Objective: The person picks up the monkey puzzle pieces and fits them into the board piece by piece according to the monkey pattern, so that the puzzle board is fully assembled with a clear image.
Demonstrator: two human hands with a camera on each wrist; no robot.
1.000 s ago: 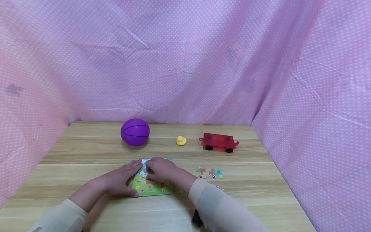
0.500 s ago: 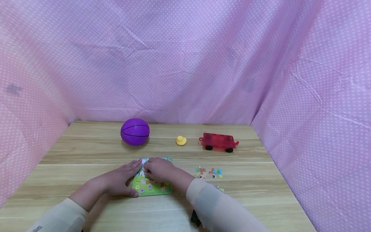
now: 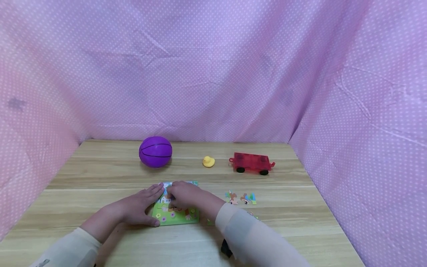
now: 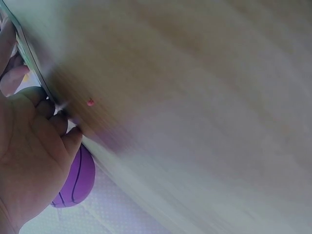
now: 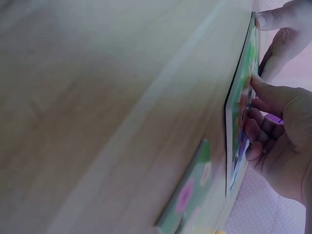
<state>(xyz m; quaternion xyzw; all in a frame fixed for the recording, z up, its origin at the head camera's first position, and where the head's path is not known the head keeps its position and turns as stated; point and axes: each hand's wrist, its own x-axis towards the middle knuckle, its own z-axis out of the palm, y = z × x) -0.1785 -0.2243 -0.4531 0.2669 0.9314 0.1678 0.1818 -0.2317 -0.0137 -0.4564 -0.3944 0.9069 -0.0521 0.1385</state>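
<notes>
A jigsaw puzzle board [image 3: 178, 219] with a green, flowered lower part and a small house lies flat on the table. My left hand [image 3: 138, 207] rests along its left side, fingers extended to the upper edge and thumb at the lower left corner. Over the middle of the board, my right hand [image 3: 185, 194] bends down with curled fingers. In the right wrist view its thumb [image 5: 265, 90] and fingertips press close on the picture, around a puzzle piece mostly hidden by the hand. The left wrist view shows the left hand [image 4: 36, 141] against the board's edge.
Loose puzzle pieces lie right of the board, including a brown-and-blue one [image 3: 248, 199] and a pink-flowered one [image 5: 187, 195]. Behind stand a purple ball [image 3: 155, 152], a yellow rubber duck [image 3: 208, 162] and a red toy wagon [image 3: 251, 163]. Pink dotted cloth [image 3: 213, 74] hangs around the table.
My right hand shifts slightly over the same part of the board, its thumb tucking in and then coming down again. The left hand stays where it was.
</notes>
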